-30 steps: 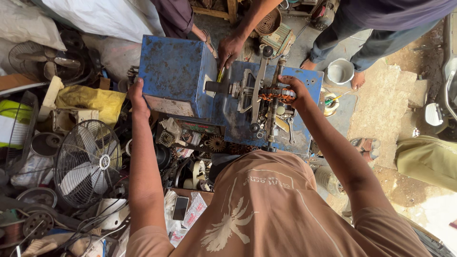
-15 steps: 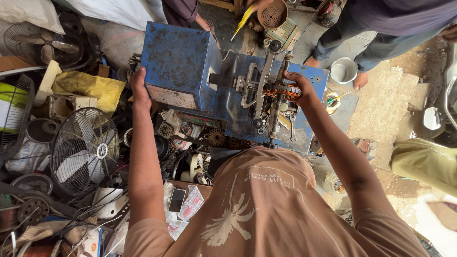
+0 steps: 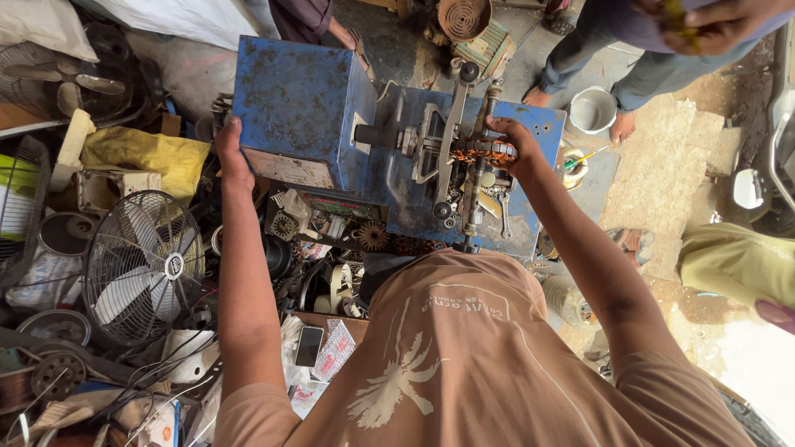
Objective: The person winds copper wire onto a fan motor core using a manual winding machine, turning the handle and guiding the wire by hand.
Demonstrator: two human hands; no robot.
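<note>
**Two hands on a worn blue winding machine**

Nearest the camera is the person's brown cotton shirt with a pale palm-tree print [image 3: 464, 364], both bare arms reaching forward from it. To the left, low in the clutter, a dark flat phone [image 3: 309, 345] lies among paper packets, and a round wire-caged metal fan [image 3: 142, 266] leans face-up amid loose cables and brassy toothed gears [image 3: 373, 236].

Farther out, the left hand [image 3: 230, 153] lies flat with fingers curled over the near left edge of the chipped, rust-flecked blue sheet-metal box [image 3: 298, 103], gripping that edge. The right hand [image 3: 517, 149] is closed around the copper-wound motor coil [image 3: 480, 154], an orange-brown, ribbed, roughly cylindrical piece mounted on the grey steel shaft [image 3: 389, 135] of the machine. The coil's long axis runs left to right along the shaft, one end pointing at the blue box, the other into the palm. Grey steel arms [image 3: 451, 141] cross it from far to near over the scratched blue baseplate [image 3: 542, 132].

Beyond the machine stand a white plastic bucket [image 3: 593, 110] on the dusty concrete floor, a round rusted perforated metal cover [image 3: 464, 16], and another person's bare feet and grey trouser legs [image 3: 654, 70].
</note>
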